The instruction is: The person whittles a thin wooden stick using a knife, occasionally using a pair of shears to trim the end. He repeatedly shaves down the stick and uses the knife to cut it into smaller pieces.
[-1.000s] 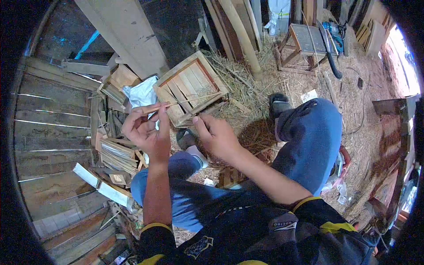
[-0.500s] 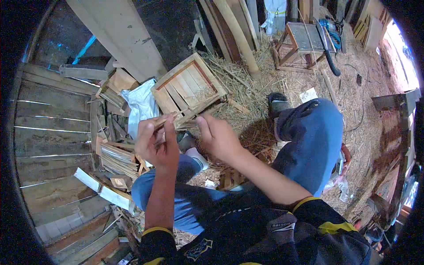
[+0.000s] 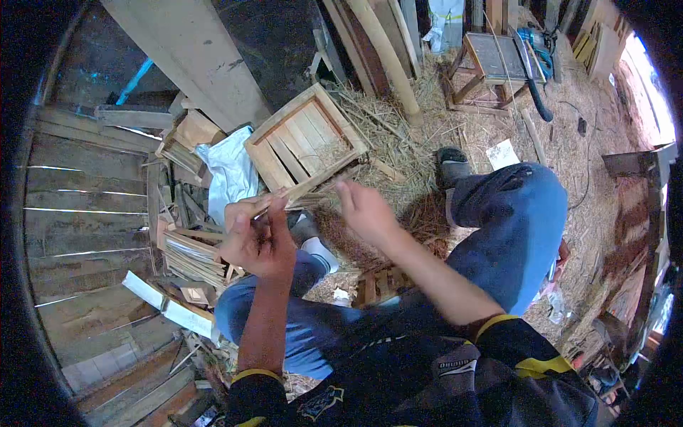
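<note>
Remotely, I am listing: left hand [image 3: 257, 238], apparently pinching a thin strip [image 3: 263, 209] between thumb and fingers, probably holding it aloft for clear sight; right hand [image 3: 368, 213], fingers curling, grip undeterminable; wooden frame [image 3: 283, 117] beyond, containing pale slats [image 3: 308, 135].

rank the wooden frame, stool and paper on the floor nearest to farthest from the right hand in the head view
1. Wooden frame, ahead and to the left
2. Paper, out to the right
3. Stool, farther ahead on the right
</note>
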The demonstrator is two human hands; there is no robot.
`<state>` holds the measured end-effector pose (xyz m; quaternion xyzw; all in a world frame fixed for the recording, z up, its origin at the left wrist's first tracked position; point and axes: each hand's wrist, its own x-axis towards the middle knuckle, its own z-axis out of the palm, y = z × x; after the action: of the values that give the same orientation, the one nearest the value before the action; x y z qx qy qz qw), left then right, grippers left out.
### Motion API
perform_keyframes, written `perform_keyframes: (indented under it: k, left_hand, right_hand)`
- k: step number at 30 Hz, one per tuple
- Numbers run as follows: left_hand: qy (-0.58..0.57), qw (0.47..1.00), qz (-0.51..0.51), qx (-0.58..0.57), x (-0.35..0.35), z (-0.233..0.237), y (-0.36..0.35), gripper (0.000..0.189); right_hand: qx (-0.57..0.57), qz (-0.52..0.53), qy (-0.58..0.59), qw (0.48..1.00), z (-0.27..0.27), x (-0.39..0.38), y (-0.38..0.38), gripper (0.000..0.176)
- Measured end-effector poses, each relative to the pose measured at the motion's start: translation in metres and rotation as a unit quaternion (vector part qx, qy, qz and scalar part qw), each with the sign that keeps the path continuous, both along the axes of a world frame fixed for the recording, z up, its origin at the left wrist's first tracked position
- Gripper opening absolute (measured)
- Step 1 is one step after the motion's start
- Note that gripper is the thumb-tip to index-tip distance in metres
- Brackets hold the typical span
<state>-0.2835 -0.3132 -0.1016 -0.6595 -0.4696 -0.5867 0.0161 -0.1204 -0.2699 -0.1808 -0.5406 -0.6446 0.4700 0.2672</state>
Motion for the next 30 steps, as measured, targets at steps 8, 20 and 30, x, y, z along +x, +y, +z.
perform_keyframes:
  k: [8, 20, 30]
  left_hand:
    - [-0.038, 0.999, 0.004, 0.004, -0.004, -0.015, 0.0, 0.069]
    - [-0.036, 0.998, 0.037, -0.037, -0.011, -0.017, -0.001, 0.065]
    - [-0.049, 0.998, 0.04, 0.003, -0.01, -0.016, 0.001, 0.06]
  right_hand:
    - [0.029, 0.01, -0.004, 1.0, -0.018, -0.002, -0.006, 0.042]
    - [0.022, 0.031, -0.049, 0.998, -0.008, -0.005, -0.001, 0.044]
    - [0.024, 0.071, -0.047, 0.996, 0.027, -0.01, -0.01, 0.04]
